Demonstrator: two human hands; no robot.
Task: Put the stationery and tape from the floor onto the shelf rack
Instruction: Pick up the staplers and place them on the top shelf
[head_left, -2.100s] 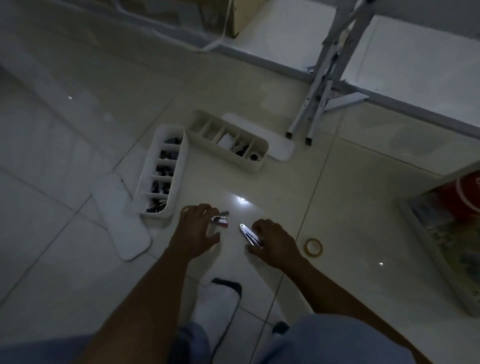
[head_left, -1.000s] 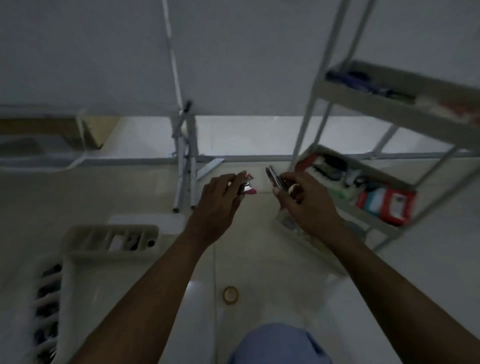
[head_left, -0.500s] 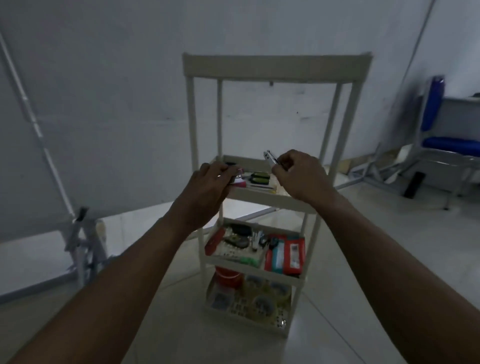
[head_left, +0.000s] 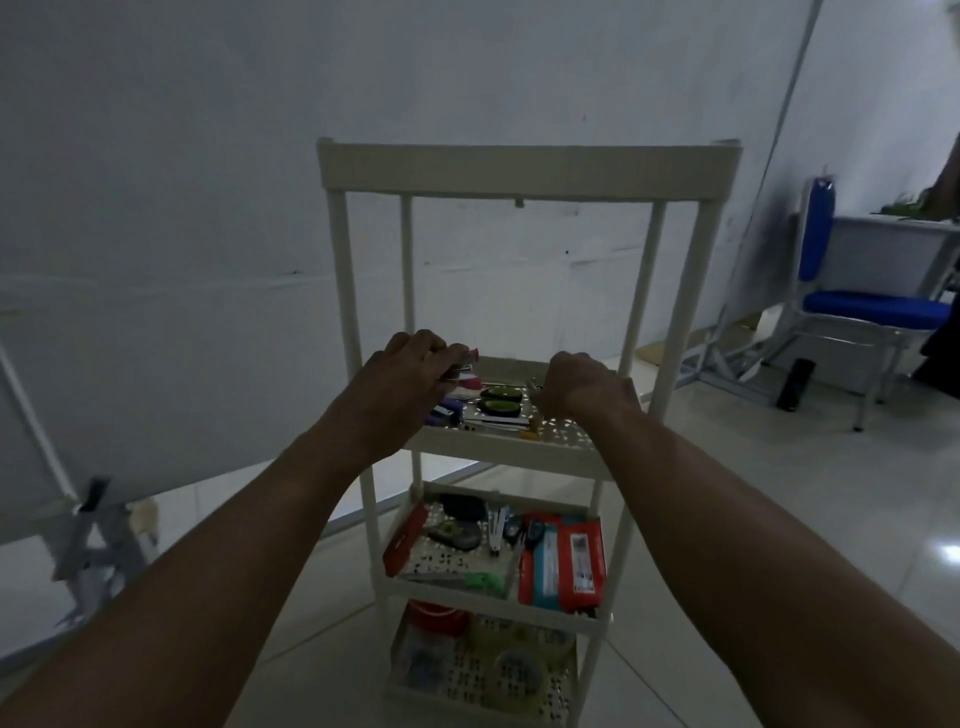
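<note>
The person stands in front of the white shelf rack (head_left: 519, 166) with both arms held out to the second shelf (head_left: 498, 451) from the top. The left hand (head_left: 415, 366) has its fingers curled tight round a small red and white thing (head_left: 467, 359), which may be a stapler, and holds it just over the back left part of that shelf. The right hand (head_left: 582, 382) is curled up too, and a thin metal thing (head_left: 533, 387) pokes out of it on the left side. The room is dark, so I cannot tell what kind of tool it is. Both things are up off the floor but not yet lying on the shelf. On this shelf there are two dark oval things with green tops (head_left: 501, 400), a blue thing (head_left: 448, 413) close to the left hand, and a long thin stick (head_left: 493, 427) like a pen near the front. The shelf below (head_left: 467, 597) holds red packs (head_left: 563, 558) and other small bits, and the bottom shelf (head_left: 457, 699) has a red round thing (head_left: 436, 616) in it. I think this is the putting-down step. Next, each hand should go down a little to a bare spot on the second shelf, then the fingers should open and let go. The left hand should take care not to land on the blue thing. The shelf has little holes in it, so the thin metal thing should lie flat and not poke through
</note>
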